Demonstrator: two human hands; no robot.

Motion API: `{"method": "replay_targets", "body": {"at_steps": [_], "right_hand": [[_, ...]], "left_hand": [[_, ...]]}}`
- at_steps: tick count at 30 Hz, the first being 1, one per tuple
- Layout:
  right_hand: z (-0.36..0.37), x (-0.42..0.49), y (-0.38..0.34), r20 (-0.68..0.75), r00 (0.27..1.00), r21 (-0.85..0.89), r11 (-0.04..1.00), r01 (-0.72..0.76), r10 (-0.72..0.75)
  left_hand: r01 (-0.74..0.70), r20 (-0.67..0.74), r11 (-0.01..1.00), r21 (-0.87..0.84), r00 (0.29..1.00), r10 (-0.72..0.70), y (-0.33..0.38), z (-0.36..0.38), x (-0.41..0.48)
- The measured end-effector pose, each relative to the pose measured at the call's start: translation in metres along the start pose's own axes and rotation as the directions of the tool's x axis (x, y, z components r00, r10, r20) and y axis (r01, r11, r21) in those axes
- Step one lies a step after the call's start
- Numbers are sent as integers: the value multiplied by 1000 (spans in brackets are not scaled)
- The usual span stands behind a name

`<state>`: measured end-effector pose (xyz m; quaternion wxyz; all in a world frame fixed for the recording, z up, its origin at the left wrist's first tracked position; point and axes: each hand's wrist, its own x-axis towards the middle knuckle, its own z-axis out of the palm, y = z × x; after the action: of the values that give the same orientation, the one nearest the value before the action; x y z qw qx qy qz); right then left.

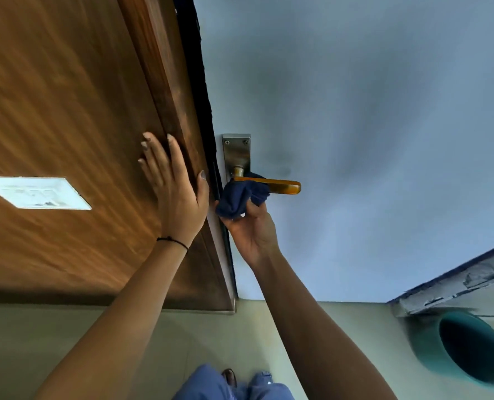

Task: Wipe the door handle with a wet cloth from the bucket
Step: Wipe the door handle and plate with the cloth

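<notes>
A brass lever door handle [284,187] sticks out to the right from a steel backplate [236,153] on the pale blue door. My right hand [248,229] is shut on a bunched dark blue cloth [241,196], which is pressed against the lever near its pivot and covers that end. My left hand [173,186] lies flat with fingers spread on the brown wooden panel [66,111], its thumb at the door's edge. The teal bucket [468,350] stands on the floor at the lower right, its inside dark.
A white switch plate [36,192] is set in the wooden panel at the left. A worn, chipped ledge [453,287] runs above the bucket. Pale floor tiles [182,342] lie below, with my blue trouser legs [234,385] and a shoe at the bottom edge.
</notes>
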<state>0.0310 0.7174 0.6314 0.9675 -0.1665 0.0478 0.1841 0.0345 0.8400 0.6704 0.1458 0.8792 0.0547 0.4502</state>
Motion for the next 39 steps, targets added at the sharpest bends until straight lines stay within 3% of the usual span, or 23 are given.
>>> {"method": "replay_targets", "body": {"at_steps": [12,15,22,25,28,31,34,37,39], "right_hand": [[11,13,11,-94,981,-27,986,166,-168],[10,9,-1,-107,960,-17,966,258,-258],[-5,-3,-42,-320,862,-53,916,398,-393],[0,2,-20,-271,878,-11,913,407,-395],[17,10,23,-156,939,-32,952,304,-305],[26,14,35,-149,947,-79,958,275,-284],[24,9,13,-216,907,-151,930,335,-362],[18,2,-16,-323,829,-184,890,418,-456],[13,-2,-34,-373,768,-293,852,434,-520]], "left_hand": [[-347,-37,926,146,934,356,-32,6,19],[-376,-65,911,170,918,391,-34,10,18],[-407,-106,903,140,900,422,-38,14,15],[-417,-121,898,141,893,434,-40,17,13],[-418,-136,897,145,889,436,-42,19,13],[-424,-152,894,143,883,443,-44,20,13],[-430,-154,893,136,881,448,-44,21,13],[-421,-155,897,134,885,439,-45,22,12],[-420,-155,898,130,886,437,-45,22,13]]}}
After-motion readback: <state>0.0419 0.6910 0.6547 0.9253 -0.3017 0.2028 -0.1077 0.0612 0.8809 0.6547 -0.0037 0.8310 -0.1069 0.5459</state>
